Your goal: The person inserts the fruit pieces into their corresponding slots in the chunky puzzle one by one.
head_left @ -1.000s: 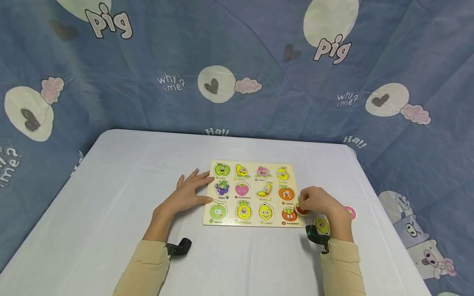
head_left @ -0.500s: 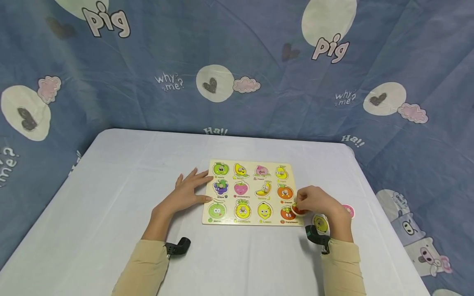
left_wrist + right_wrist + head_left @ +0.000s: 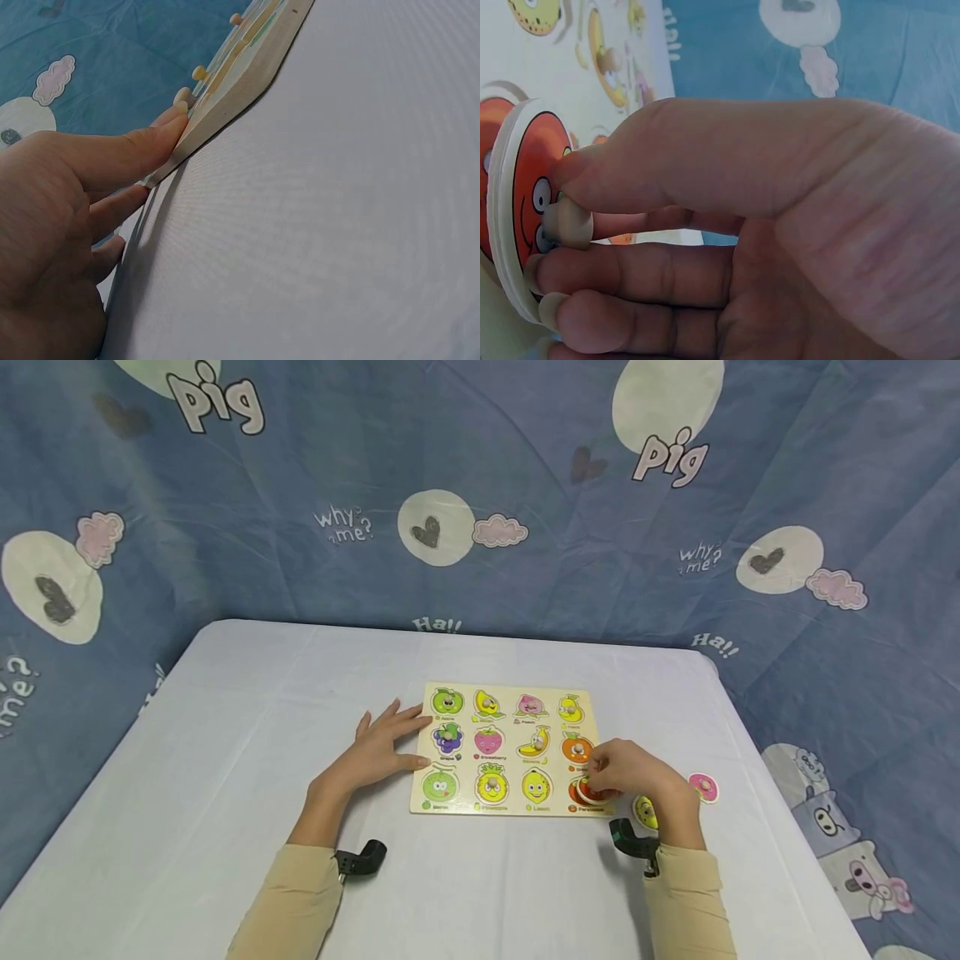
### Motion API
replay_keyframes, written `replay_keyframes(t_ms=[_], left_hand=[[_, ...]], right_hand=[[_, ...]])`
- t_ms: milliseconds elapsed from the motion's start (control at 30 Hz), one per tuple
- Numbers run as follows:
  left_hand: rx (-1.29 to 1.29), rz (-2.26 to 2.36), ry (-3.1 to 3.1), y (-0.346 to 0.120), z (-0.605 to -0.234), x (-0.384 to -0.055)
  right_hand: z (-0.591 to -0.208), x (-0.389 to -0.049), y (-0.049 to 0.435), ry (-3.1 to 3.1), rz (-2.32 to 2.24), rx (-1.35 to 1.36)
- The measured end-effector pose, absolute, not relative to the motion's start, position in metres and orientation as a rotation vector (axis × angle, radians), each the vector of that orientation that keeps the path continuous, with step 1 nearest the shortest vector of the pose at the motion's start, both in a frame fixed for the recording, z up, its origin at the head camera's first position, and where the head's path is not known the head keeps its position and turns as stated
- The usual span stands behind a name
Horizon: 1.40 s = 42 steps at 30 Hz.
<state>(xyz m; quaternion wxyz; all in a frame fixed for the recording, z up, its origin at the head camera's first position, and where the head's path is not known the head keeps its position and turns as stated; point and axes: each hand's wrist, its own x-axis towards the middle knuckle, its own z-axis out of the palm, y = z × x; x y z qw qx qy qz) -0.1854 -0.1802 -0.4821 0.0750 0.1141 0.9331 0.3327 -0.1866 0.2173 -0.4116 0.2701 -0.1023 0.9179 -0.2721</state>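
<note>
The right hand [image 3: 632, 772] pinches a red piece [image 3: 534, 161] by its knob [image 3: 574, 223] — probably to leave the rim free — over the near right corner of the board [image 3: 512, 752]. The left hand [image 3: 378, 750], fingers extended, touches its left edge, seemingly steadying it. Beyond hangs a blue curtain [image 3: 570, 568].

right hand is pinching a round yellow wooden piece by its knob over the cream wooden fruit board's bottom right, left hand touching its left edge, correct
The colour is wrong: the right wrist view shows a round orange-red wooden piece pinched by its knob. The right hand holds it over the cream wooden fruit board's bottom right, with the left hand touching its left edge.
</note>
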Motion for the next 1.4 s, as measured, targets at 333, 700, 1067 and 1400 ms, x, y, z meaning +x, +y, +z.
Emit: replay_keyframes(t_ms=[333,700,1067,1400], left_hand=[[0.341,1.005,2.795,-0.18,-0.482,-0.185],[0.348,1.011,2.793,-0.181,-0.481,-0.185],[0.349,1.012,2.793,-0.18,-0.482,-0.185],[0.343,1.002,2.784,-0.18,-0.479,-0.185]], right_hand=[[-0.415,-0.186,0.208,2.451,-0.725,-0.292],[-0.416,-0.187,0.202,2.447,-0.676,-0.268],[-0.417,-0.186,0.2,2.462,-0.637,-0.219],[-0.418,-0.187,0.199,2.469,-0.606,-0.224]])
